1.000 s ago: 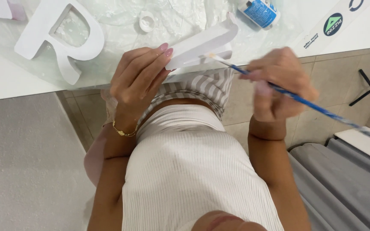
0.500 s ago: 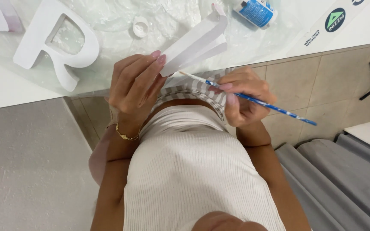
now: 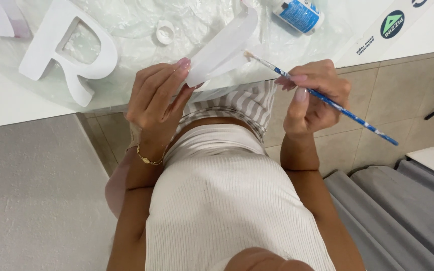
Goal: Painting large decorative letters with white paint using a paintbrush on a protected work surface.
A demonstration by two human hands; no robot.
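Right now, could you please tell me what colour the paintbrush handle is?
Blue with white flecks; the paintbrush shows best in the head view.

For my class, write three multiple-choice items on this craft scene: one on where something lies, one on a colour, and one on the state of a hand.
1. Where does the small white cap lie?
A. on the plastic sheet, right of the white letter
B. on the grey floor
C. in the left hand

2. What colour is the paintbrush handle?
A. red
B. blue
C. green

3. What is the right hand doing?
A. resting flat on the table
B. holding the bottle
C. gripping the paintbrush

Answers:
1 A: the cap sits on the plastic sheet beside the white letter.
2 B: the paintbrush has a blue handle.
3 C: the right hand grips it, while the left hand holds a white piece.
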